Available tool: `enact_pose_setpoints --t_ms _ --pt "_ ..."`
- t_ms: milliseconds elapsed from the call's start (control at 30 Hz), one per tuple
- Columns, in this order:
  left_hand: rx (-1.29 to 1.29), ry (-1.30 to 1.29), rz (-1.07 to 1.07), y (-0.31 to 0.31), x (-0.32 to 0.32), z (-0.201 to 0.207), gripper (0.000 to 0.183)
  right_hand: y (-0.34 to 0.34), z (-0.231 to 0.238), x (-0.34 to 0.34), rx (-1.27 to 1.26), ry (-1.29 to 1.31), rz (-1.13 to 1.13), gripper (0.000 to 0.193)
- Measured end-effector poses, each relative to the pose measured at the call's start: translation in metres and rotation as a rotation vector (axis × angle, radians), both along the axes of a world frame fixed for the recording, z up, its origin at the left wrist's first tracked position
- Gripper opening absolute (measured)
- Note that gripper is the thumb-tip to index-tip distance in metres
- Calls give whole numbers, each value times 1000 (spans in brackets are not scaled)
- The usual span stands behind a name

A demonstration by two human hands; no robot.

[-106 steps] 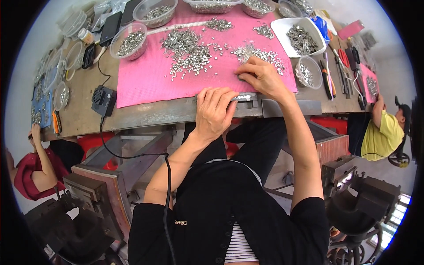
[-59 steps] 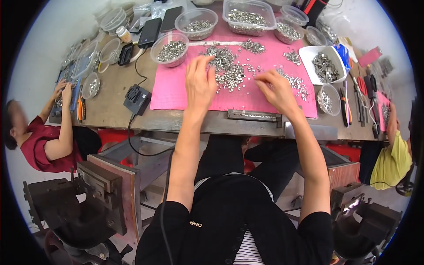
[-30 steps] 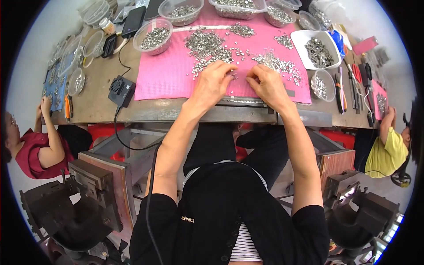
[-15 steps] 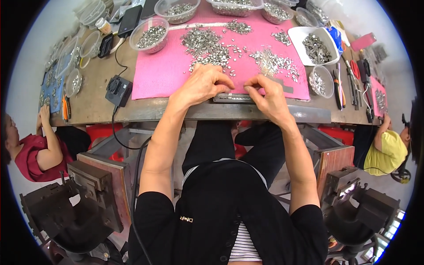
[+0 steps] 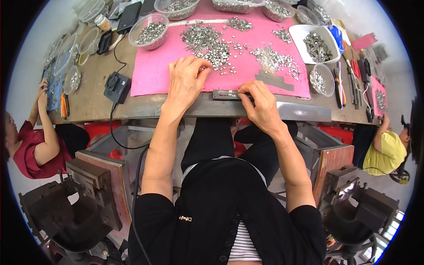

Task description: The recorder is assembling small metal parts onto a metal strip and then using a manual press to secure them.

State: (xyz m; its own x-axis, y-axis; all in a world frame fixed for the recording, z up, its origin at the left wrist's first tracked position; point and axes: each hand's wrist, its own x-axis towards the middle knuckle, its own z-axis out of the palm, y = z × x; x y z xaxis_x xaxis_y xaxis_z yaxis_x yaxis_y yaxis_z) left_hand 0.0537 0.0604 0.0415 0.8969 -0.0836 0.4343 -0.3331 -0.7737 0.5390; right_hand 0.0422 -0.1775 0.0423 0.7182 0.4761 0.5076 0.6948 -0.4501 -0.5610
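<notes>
My left hand (image 5: 187, 80) is over the pink mat (image 5: 159, 79), at the near left edge of a pile of small shiny metal pieces (image 5: 201, 42). Its thumb and forefinger are curled together; whatever lies between them is too small to make out. At the table's front edge sits a narrow dark metal fixture (image 5: 226, 94) with small pieces along its top. My right hand (image 5: 261, 105) grips the right end of it, thumb on the near side and fingers over the top.
Thin pins (image 5: 267, 57) lie among more metal pieces, behind a flat grey plate (image 5: 274, 81). Plastic tubs (image 5: 150, 43) and a white tray (image 5: 295, 33) hold parts. A black corded device (image 5: 117, 87) stands left; pliers (image 5: 338, 90) lie right. Two people sit at either side.
My left hand has left the fixture and moved left and away from me to the pile. My right hand has shifted slightly down and left, closing on the fixture's end.
</notes>
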Motion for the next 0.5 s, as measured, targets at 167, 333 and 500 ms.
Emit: enact_pose_setpoints --t_ms 167,333,500 --pt "8 -83 113 0 -7 -8 11 4 2 -6 -132 -217 -39 19" --pt "-33 -81 -11 -9 -8 -9 10 2 2 -8 -141 -206 -36 19" --pt "-32 -63 -69 -22 0 -11 9 -8 11 1 -120 -20 57 11"
